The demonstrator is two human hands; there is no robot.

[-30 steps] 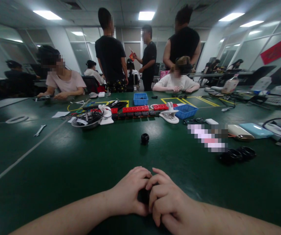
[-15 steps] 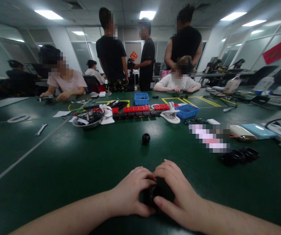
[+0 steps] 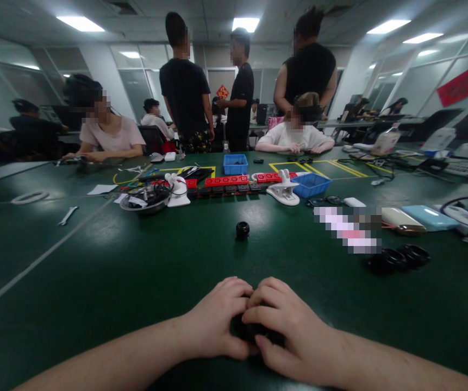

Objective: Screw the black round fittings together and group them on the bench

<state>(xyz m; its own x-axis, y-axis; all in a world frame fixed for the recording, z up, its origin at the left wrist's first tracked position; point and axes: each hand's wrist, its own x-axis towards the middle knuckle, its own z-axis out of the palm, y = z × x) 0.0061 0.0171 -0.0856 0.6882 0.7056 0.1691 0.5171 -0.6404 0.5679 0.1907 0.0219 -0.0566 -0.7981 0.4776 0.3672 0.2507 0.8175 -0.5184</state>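
My left hand (image 3: 219, 317) curls around the left side of a black ring-shaped part (image 3: 254, 329) low in the middle of the view. From the other side my right hand (image 3: 293, 326) bends over the same part, its thumb at the near edge and its fingers across the top. Both hands are closed on it, and they hide most of its shape. Farther out on the table stands a small black cylindrical part (image 3: 242, 231), ridged and upright, touched by neither hand.
On the green table (image 3: 156, 260), several black rings (image 3: 399, 259) lie to the right. Beyond are a metal bowl (image 3: 146, 205) of cables, a white clip stand (image 3: 284, 190), red power strips (image 3: 228, 181) and blue bins (image 3: 312, 185). A wrench (image 3: 68, 215) lies left. Other people sit and stand behind.
My right hand's fingers have come down and toward me, now covering the top of the black part, whose opening showed before. My left hand stays nearly still.
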